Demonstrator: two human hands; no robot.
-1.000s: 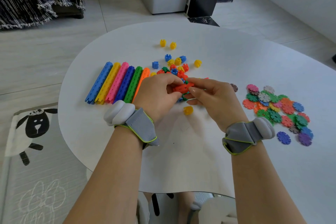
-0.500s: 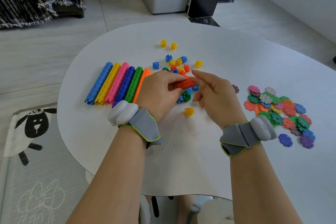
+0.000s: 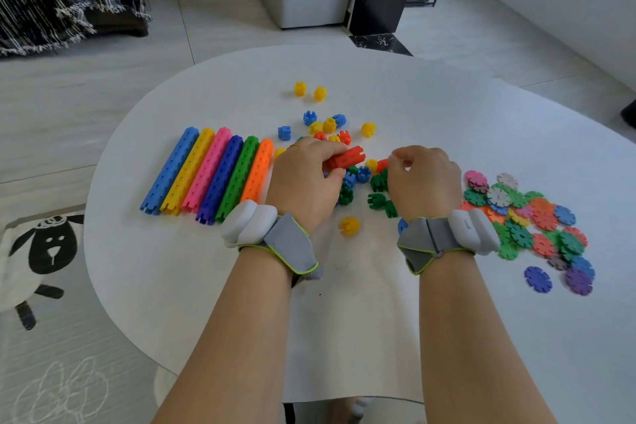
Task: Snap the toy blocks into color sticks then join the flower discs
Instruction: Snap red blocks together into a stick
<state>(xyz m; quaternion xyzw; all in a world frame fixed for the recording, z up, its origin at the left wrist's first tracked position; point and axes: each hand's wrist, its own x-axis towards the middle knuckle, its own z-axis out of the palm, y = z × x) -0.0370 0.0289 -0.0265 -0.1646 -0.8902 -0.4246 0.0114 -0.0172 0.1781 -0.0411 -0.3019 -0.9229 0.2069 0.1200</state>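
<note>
White tabletop [image 3: 481, 120] is carrying everything, and from where I'm standing the job is looking roughly half done. Six finished colour sticks [image 3: 210, 172] are lying side by side on the left part of it: light blue, yellow, pink, dark blue, green and orange, all touching their neighbours.

Over on the right, the flower discs [image 3: 526, 217] are sitting in a loose, overlapping heap. None of them are looking joined, so I'm judging that whole second half of the task as not yet begun. A blue disc [image 3: 538, 279] and a purple one [image 3: 579, 281] are lying just apart from the heap.

The left hand [image 3: 304, 179] is gripping a short red stick [image 3: 347, 157], fingers curled round its near end while the far end is poking out towards the right. The right hand [image 3: 425, 179] is hovering just beside it with fingers curled in over the scattered pieces. Whether it is pinching a block, I cannot tell, as its own fingers are hiding the tips.

Between and beyond the hands, loose toy blocks [image 3: 330, 126] are waiting in yellow, blue, red and green, with a green cluster [image 3: 378, 182] right under the right hand. Enough are remaining, I'd guess, for lengthening the red stick and starting more. One yellow block [image 3: 349, 226] is sitting alone between the wrists.
</note>
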